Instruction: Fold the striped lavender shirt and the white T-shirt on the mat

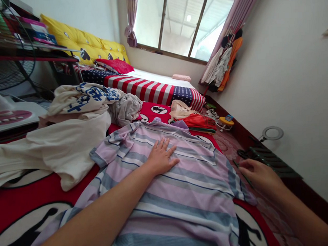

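While shirt (pixel 193 186) lies under spread left fingers (pixel 171 150), right fingers (pixel 246 164) curl near sleeve (pixel 238 183), grip unclear.

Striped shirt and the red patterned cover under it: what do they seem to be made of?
Striped shirt: probably thin knit fabric, matte, since it lies limp in soft ripples and some grey-blue bands look finely ribbed; cotton or synthetic, I can't tell.
Red patterned cover: likely cloth, as its surface looks matte without glossy highlights; its weave is too indistinct to tell.
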### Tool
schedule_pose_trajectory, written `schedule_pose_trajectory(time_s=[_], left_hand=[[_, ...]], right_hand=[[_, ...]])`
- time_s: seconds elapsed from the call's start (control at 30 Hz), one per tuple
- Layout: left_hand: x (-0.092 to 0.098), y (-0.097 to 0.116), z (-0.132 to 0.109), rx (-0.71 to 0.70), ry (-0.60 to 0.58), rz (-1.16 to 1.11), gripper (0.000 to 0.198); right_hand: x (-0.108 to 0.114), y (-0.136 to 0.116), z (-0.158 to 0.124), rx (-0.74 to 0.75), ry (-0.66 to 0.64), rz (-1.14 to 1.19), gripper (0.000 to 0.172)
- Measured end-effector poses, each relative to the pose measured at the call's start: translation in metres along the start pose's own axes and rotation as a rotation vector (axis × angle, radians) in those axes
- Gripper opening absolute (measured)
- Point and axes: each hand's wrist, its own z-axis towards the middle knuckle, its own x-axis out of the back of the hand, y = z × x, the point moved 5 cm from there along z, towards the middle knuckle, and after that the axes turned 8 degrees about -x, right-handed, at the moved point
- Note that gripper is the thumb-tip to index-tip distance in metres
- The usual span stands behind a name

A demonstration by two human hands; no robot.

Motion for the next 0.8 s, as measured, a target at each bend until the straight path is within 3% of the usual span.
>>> schedule_pose_trajectory(time_s=[0.13, 0.27, 0.4, 0.67, 0.8], left_hand=[[-0.001, -0.001, 0.000, -0.009, 0.010, -0.005, 0.066], [0.000, 0.000, -0.001, -0.019, 0.014, -0.010, 0.066], [-0.001, -0.001, -0.002, -0.021, 0.019, -0.025, 0.067], [-0.002, -0.002, -0.001, -0.033, 0.040, -0.040, 0.067], [-0.001, -0.002, -0.001, -0.031, 0.036, -0.048, 0.067]], right_hand=[[-0.015, -0.082, 0.034, 0.080, -0.002, 0.045, 0.033], [-0.033, -0.128, 0.069, 0.065, 0.006, -0.030, 0.041], [-0.040, -0.139, 0.095, 0.046, -0.035, -0.037, 0.020], [-0.051, -0.135, 0.101, -0.088, 0.059, -0.103, 0.028], [-0.044, -0.149, 0.091, -0.127, 0.059, -0.124, 0.029]])
